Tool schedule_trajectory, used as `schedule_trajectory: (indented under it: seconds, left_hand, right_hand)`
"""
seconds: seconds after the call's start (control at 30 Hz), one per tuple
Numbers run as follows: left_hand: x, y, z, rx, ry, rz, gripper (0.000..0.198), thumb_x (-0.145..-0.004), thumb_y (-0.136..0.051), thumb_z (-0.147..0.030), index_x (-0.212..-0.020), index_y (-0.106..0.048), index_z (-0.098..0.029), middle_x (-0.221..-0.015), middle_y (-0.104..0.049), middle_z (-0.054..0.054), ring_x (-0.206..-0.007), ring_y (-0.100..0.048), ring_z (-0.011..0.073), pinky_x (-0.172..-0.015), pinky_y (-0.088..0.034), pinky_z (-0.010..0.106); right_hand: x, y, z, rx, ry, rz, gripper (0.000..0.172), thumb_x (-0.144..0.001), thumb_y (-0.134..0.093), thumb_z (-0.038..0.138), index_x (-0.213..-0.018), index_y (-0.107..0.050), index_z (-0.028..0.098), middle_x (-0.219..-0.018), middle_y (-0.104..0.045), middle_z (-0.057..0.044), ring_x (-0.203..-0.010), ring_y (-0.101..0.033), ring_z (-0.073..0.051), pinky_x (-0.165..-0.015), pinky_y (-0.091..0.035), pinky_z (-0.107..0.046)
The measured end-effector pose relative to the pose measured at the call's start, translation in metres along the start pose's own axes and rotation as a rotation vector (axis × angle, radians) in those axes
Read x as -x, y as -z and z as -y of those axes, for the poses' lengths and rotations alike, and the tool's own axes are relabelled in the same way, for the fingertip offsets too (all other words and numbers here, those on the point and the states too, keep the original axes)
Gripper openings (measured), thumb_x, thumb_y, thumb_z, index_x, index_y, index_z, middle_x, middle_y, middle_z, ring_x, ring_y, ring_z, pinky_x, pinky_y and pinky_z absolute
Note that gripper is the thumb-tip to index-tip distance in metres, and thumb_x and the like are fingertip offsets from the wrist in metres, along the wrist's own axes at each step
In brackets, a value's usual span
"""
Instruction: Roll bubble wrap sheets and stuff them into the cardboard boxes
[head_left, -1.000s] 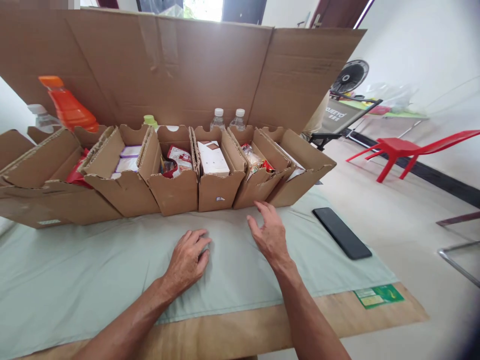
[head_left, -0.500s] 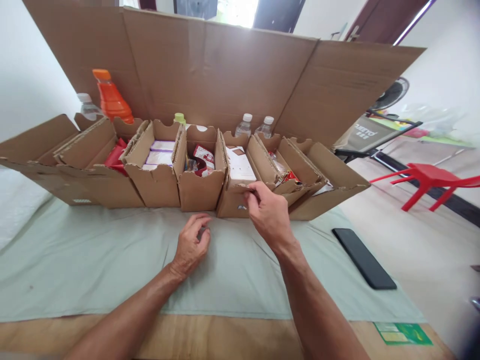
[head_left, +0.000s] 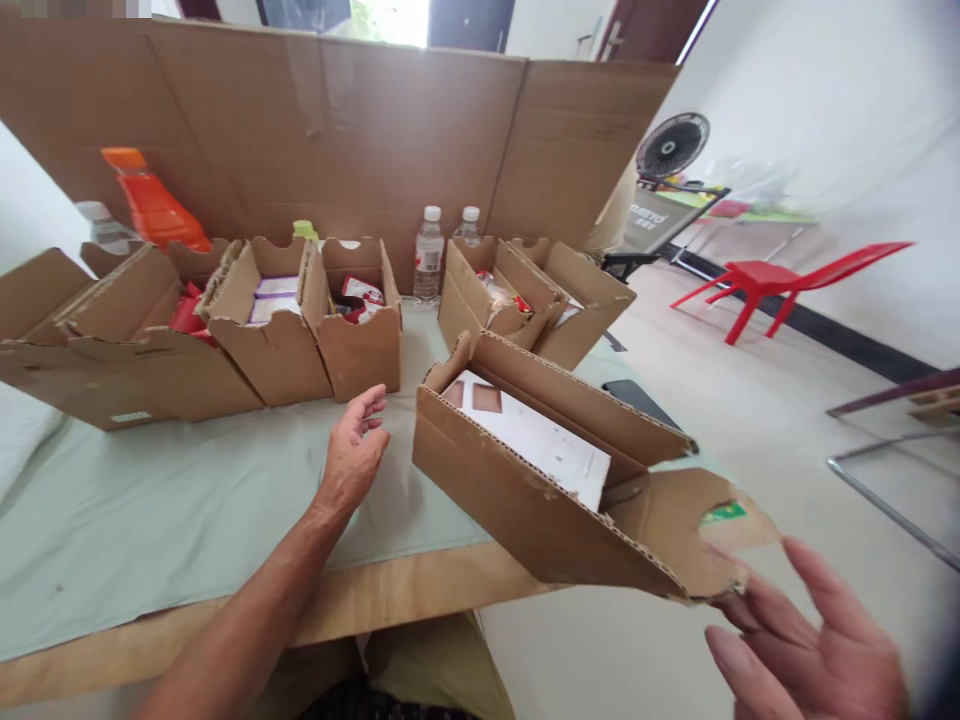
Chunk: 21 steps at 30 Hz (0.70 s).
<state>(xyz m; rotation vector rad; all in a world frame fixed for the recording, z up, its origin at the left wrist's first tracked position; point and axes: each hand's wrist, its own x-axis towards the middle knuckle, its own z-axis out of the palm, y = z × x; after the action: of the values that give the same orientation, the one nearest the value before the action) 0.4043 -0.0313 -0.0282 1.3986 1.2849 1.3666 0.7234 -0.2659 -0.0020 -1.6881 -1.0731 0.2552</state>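
Observation:
An open cardboard box stands slantwise at the near right, its front end out past the table edge. Inside lies a white carton. My right hand has its fingertips at the cutout of the box's front flap and grips its edge; the index finger sticks out free. My left hand hovers over the green cloth, open and loosely bent, holding nothing. Just beyond it stands the nearest box of the left row, with red and white packets in it.
More cardboard boxes stand left and right of a gap in the row. Bottles and an orange bottle stand behind, before a tall cardboard panel. A phone lies partly hidden. A red chair is at right.
My right hand has drawn the box with the white carton out of the row, towards me and right, turning it and leaving a gap. My view has swung right.

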Motion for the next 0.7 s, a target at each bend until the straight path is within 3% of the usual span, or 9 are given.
schedule_trajectory:
  seconds: [0.03,0.13,0.2,0.33,0.47,0.57,0.7]
  left_hand:
    - [0.006,-0.001,-0.007,0.041,0.017,0.064,0.070,-0.070,-0.056,-0.018,-0.140,-0.061,-0.022,-0.143,-0.068,0.012,-0.136,-0.062,0.0290,-0.107,-0.055,0.044]
    - [0.028,-0.010,-0.022,0.175,0.064,0.293,0.081,-0.067,-0.058,-0.017,-0.148,-0.055,-0.023,-0.154,-0.061,0.010,-0.148,-0.052,0.0305,-0.121,-0.046,0.050]
    - [0.047,-0.015,-0.024,0.211,0.057,0.324,0.079,-0.069,-0.059,-0.017,-0.148,-0.056,-0.023,-0.154,-0.061,0.009,-0.147,-0.053,0.0311,-0.123,-0.044,0.051]
    - [0.096,-0.008,-0.012,0.169,0.025,0.095,0.069,-0.081,-0.063,-0.020,-0.149,-0.052,-0.028,-0.150,-0.062,0.009,-0.141,-0.058,0.0307,-0.116,-0.053,0.049]
    - [0.134,0.026,-0.004,0.111,0.001,-0.097,0.055,-0.091,-0.065,-0.023,-0.144,-0.055,-0.032,-0.141,-0.065,0.008,-0.136,-0.061,0.0285,-0.119,-0.051,0.048]
    - [0.134,0.051,-0.004,0.095,-0.027,-0.210,0.052,-0.093,-0.067,-0.027,-0.144,-0.057,-0.035,-0.145,-0.063,0.005,-0.137,-0.060,0.0263,-0.122,-0.048,0.045]
    - [0.104,0.070,0.000,0.079,-0.068,-0.309,0.061,-0.090,-0.071,-0.029,-0.148,-0.053,-0.035,-0.151,-0.059,0.007,-0.143,-0.055,0.0289,-0.123,-0.045,0.049]
  right_hand:
    - [0.004,-0.001,-0.006,-0.017,0.001,0.054,0.080,-0.091,-0.072,0.049,-0.162,-0.041,0.029,-0.139,-0.069,-0.016,-0.118,-0.072,-0.035,-0.093,-0.064,-0.048]
    - [0.010,-0.019,-0.017,0.062,0.075,0.226,0.067,-0.090,-0.072,0.052,-0.149,-0.056,0.024,-0.133,-0.071,-0.015,-0.115,-0.073,-0.033,-0.092,-0.064,-0.044]
    - [0.010,-0.038,-0.017,0.151,0.121,0.224,0.061,-0.089,-0.070,0.056,-0.139,-0.062,0.022,-0.129,-0.072,-0.014,-0.117,-0.071,-0.034,-0.097,-0.062,-0.047]
    - [0.001,-0.068,-0.001,0.207,0.218,0.178,0.050,-0.090,-0.070,0.055,-0.128,-0.068,0.022,-0.115,-0.075,-0.013,-0.113,-0.071,-0.037,-0.098,-0.061,-0.053]
    - [-0.017,-0.100,0.025,0.117,0.353,0.308,0.039,-0.089,-0.070,0.051,-0.118,-0.073,0.024,-0.095,-0.074,-0.011,-0.105,-0.071,-0.038,-0.092,-0.062,-0.054]
    - [-0.033,-0.133,0.045,0.049,0.414,0.439,0.044,-0.090,-0.070,0.046,-0.128,-0.069,0.024,-0.103,-0.074,-0.012,-0.108,-0.069,-0.037,-0.093,-0.061,-0.053]
    - [-0.055,-0.178,0.059,-0.017,0.442,0.540,0.047,-0.091,-0.067,0.040,-0.135,-0.062,0.025,-0.112,-0.073,-0.012,-0.107,-0.068,-0.034,-0.090,-0.061,-0.051]
